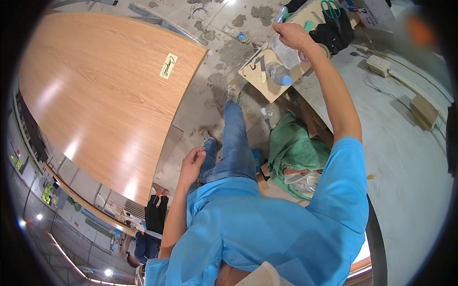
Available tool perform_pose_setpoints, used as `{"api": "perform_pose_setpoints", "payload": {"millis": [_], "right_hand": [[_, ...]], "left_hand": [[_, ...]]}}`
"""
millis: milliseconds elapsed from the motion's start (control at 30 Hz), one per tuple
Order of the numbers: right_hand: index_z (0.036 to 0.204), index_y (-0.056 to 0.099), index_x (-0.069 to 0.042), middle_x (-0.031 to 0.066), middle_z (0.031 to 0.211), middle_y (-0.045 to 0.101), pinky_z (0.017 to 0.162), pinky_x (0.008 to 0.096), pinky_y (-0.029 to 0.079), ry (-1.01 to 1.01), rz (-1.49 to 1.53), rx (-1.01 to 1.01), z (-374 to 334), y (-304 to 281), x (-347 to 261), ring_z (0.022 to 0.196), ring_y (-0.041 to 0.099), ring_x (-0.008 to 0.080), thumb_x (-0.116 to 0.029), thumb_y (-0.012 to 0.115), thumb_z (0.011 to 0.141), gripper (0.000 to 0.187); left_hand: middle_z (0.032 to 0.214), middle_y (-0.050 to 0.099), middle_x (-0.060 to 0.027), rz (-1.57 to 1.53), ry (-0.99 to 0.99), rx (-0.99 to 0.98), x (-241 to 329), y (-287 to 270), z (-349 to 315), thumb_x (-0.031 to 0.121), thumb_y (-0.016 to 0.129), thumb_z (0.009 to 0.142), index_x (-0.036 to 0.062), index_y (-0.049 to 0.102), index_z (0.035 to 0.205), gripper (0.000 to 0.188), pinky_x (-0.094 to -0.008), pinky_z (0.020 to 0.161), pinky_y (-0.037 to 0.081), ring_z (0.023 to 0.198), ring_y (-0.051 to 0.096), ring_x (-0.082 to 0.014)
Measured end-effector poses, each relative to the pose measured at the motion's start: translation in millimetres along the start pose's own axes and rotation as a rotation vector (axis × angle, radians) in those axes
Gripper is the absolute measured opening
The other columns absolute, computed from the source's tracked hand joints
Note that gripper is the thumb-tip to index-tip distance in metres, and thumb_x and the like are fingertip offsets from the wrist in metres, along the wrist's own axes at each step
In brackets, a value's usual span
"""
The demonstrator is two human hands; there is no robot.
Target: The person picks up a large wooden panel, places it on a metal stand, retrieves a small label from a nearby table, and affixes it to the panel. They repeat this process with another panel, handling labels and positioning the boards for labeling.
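Right hand [292,35] is stretched far out in front of me, fingers pinched shut on the edge of a thin clear plastic sheet or sleeve [285,51] that hangs down over a pale wooden board [267,83] lying as a work surface; what exactly the sheet is I cannot tell. My left hand [192,164] hangs loose at my hip beside the blue jeans, fingers half curled, holding nothing. I judge the step in hand to be lifting or placing that clear sheet at the board, and the next move would call for a steady pull or lowering that keeps the sheet clear of the clear plastic water bottle with a blue cap [278,74] lying on its side on the board just below the hand; a careless sweep could roll it off. As for containers, that bottle looks mostly empty, though I cannot be sure, and a second, flattened clear bottle [236,34] lies on the stained concrete floor [217,83] well apart. Green-handled scissors [331,9] rest on a black cloth [334,34] beyond the hand. A crumpled green cloth [293,148] lies heaped by my leg, and a large curved wood-grain tabletop [95,90] fills the left of the view.
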State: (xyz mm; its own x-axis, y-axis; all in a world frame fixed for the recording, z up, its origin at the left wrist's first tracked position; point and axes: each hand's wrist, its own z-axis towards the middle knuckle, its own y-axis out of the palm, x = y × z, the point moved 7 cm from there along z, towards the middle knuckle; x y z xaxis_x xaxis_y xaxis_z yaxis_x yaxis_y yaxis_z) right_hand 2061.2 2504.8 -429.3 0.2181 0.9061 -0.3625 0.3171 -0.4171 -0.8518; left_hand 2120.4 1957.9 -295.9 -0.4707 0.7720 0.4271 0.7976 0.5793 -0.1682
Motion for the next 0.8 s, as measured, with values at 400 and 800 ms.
{"api": "perform_pose_setpoints", "payload": {"millis": [400, 800], "right_hand": [[0.1, 0.055, -0.009, 0.0138, 0.084, 0.064, 0.071, 0.0425, 0.049, 0.067, 0.161, 0.28, -70.1, -123.2, -39.2, 0.08, 0.064, 0.0345, -0.007, 0.06, 0.086, 0.015], [0.104, 0.064, -0.003, 0.0023, 0.096, 0.07, 0.075, 0.03, 0.051, 0.015, 1.139, 0.41, -89.1, -169.1, -90.6, 0.085, 0.065, 0.012, -0.016, 0.064, 0.091, 0.019]], "left_hand": [[0.113, 0.069, -0.0142, 0.087, 0.285, -0.075, 124.7, 31.9, 9.2, 0.024, 0.066, 0.096, 0.003, 0.061, 0.128, 0.039, -0.0338, 0.092, 0.05, 0.105, 0.065, -0.0221], [0.108, 0.071, -0.0162, 0.11, 0.703, -0.037, 330.9, 81.3, 87.8, 0.017, 0.073, 0.088, -0.0051, 0.058, 0.126, 0.046, -0.036, 0.088, 0.052, 0.099, 0.068, -0.0233]]}}
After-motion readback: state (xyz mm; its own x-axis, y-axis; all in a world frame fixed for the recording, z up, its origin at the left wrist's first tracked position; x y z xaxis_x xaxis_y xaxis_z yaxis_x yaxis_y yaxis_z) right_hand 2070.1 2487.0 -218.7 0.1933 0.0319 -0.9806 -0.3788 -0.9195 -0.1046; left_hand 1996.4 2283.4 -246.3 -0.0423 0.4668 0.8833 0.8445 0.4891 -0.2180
